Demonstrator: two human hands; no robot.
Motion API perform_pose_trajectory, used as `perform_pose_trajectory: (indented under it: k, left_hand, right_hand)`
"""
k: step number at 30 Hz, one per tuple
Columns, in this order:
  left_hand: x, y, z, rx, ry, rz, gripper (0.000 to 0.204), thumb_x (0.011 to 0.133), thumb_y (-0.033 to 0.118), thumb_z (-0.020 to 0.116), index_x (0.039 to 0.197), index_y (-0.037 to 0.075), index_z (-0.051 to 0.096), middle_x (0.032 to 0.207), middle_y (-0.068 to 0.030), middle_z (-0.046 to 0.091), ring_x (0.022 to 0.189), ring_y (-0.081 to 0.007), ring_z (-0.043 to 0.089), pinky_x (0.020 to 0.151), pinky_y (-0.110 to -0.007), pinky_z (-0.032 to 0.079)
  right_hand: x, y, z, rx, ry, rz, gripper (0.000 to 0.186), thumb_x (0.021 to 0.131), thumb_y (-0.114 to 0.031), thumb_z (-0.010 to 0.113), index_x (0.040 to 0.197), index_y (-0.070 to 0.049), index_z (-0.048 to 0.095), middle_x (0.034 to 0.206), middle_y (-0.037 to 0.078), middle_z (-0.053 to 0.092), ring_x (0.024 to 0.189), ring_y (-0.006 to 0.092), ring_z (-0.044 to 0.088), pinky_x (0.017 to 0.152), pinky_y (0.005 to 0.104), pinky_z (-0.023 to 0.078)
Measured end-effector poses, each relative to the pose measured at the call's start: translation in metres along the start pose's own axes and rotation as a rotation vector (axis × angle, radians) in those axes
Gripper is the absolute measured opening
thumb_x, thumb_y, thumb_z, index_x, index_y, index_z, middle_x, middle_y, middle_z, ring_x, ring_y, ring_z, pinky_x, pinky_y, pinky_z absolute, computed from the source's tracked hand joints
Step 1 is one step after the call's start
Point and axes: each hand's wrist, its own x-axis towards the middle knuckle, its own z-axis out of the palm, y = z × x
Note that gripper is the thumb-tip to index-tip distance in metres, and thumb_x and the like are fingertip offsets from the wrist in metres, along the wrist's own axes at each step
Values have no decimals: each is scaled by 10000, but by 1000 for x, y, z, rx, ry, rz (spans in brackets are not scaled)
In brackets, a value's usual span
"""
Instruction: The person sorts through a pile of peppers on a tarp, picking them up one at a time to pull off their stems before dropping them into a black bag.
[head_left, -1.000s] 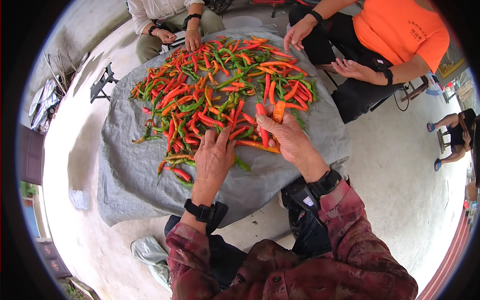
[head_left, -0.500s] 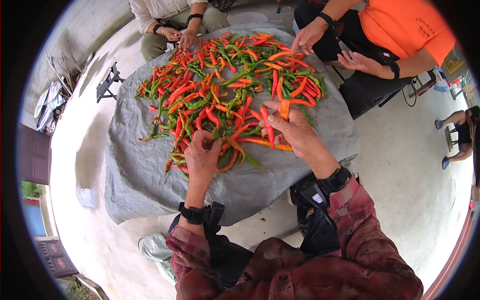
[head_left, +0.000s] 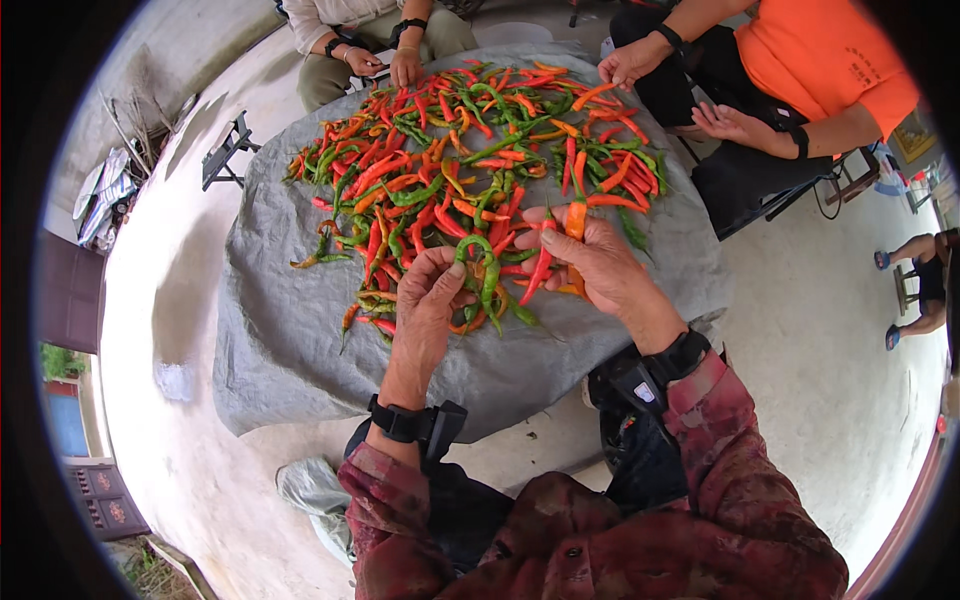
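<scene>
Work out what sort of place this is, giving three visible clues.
Probably a household yard or courtyard: a pale, concrete-like floor, dry sticks by a plain wall, and people seated around chilli peppers spread on a grey sheet.

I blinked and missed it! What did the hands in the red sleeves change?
The left hand was down at the pepper pile; now it has pinched a curly green pepper and brought it up near the right hand. The right hand let nothing go: it keeps the same red pepper and orange pepper.
</scene>
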Motion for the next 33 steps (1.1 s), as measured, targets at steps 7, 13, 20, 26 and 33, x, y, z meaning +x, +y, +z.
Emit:
perform_pose_trajectory:
  k: [7, 13, 20, 26, 33]
  left_hand:
    - [2, 4, 8, 134, 13, 45, 68, 898, 123, 525, 962, 107, 505, 929, -36, 612, 772, -94, 588, 616, -208, 478]
    - [2, -1, 11, -31, -42, 16, 98, 883, 152, 557, 943, 101, 497, 917, -36, 628, 794, -94, 588, 665, -209, 474]
    - [2, -6, 15, -105, -107, 13, 81, 891, 109, 532, 967, 94, 508, 933, -47, 600, 791, -130, 603, 658, -230, 514]
    - [2, -8, 16, -137, -70, 47, 109, 888, 96, 531, 993, 86, 501, 906, -9, 569, 798, -110, 597, 656, -235, 526]
    - [0, -6, 24, -180, -34, 19, 140, 860, 60, 568, 973, 74, 487, 898, -12, 574, 757, -103, 598, 620, -214, 519]
  right_hand:
    - [2, 3, -1, -70, 44, -47, 401, 867, -182, 578, 1222, -38, 460, 871, 34, 575, 677, 92, 557, 542, 198, 469]
    - [-3, -1, 5, -159, 76, -45, 549, 803, -185, 671, 1260, -7, 425, 772, 0, 523, 656, 70, 516, 543, 189, 432]
    - [4, 11, 3, -203, -48, -55, 415, 751, -80, 682, 1134, -10, 537, 768, -21, 543, 655, 60, 532, 544, 197, 430]
    - [-7, -4, 13, -136, -63, 86, 292, 725, -27, 678, 995, -16, 570, 783, -6, 554, 697, 74, 539, 621, 215, 452]
    - [-1, 18, 15, -35, -124, 11, 263, 739, -41, 683, 970, -18, 560, 793, 6, 563, 677, 74, 538, 612, 214, 453]
